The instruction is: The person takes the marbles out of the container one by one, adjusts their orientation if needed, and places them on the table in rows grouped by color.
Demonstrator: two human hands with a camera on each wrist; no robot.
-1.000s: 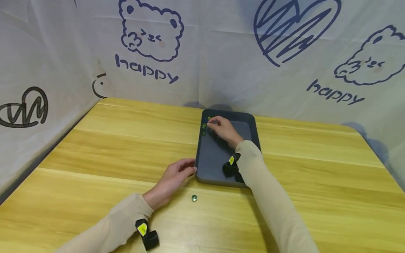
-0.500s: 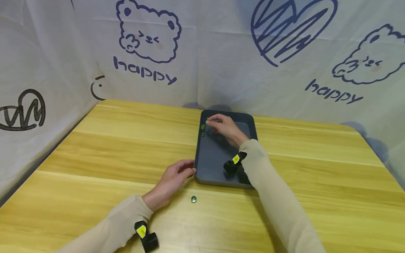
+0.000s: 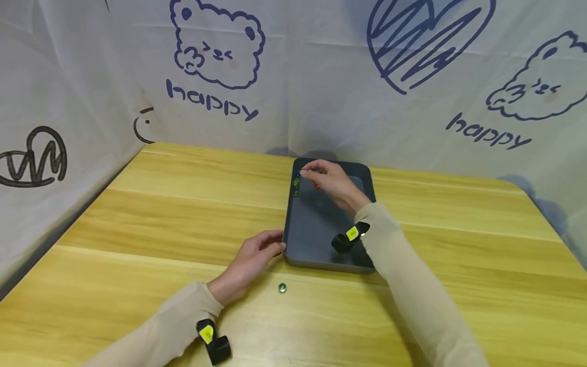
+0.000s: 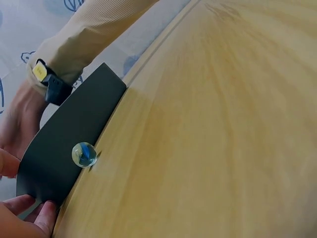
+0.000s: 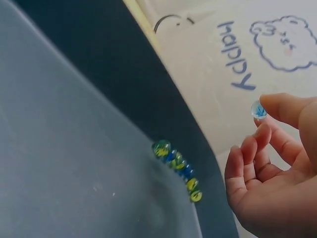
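Note:
My right hand (image 3: 337, 183) pinches a clear marble with blue inside (image 5: 258, 110) between thumb and finger. It hovers above the far left part of a dark grey tray (image 3: 316, 219). Below it, a row of green, yellow and blue marbles (image 5: 179, 162) lies against the tray's left wall, turning at the far corner. In the head view the hand hides part of this row. My left hand (image 3: 249, 260) touches the tray's near left corner with relaxed fingers and thumb. Just in front of the tray, a single clear marble (image 3: 282, 288) lies on the table, its blue core showing in the left wrist view.
The wooden table (image 3: 160, 214) extends around the tray on all sides. Behind it hangs a white cloth (image 3: 321, 102) with bear, heart and "happy" drawings. A camera is strapped to each wrist.
My right hand has lifted slightly and shifted a little to the right, its wrist swinging rightward. The left hand and the loose marble stay in place.

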